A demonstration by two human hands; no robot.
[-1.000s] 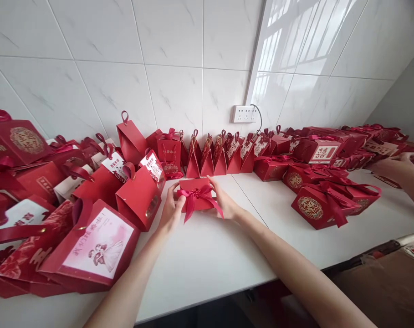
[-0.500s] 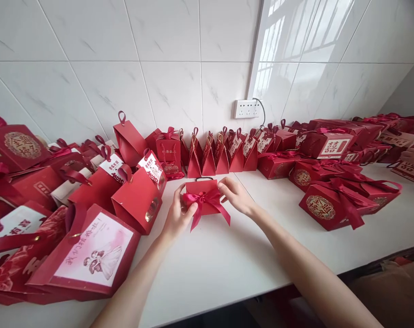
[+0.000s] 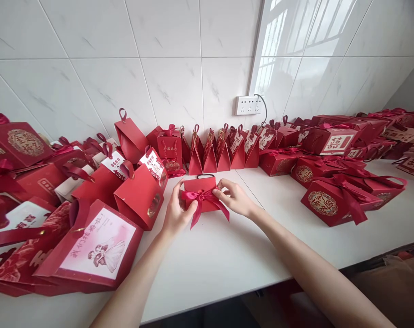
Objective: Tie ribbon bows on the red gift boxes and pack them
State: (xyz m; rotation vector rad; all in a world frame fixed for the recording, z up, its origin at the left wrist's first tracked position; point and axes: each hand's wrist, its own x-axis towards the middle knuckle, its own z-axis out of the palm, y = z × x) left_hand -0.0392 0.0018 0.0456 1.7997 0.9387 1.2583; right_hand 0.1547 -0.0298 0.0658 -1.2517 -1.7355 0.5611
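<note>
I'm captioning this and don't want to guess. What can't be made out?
Head view:
- Inside of the small red box: hidden by its sides.
- Some fingertips of the left hand: behind that box.
- Lower end of the black cord: behind boxes.
- Box at the right edge: cut off by the frame.
- Print on the far-right label: too small.
</note>
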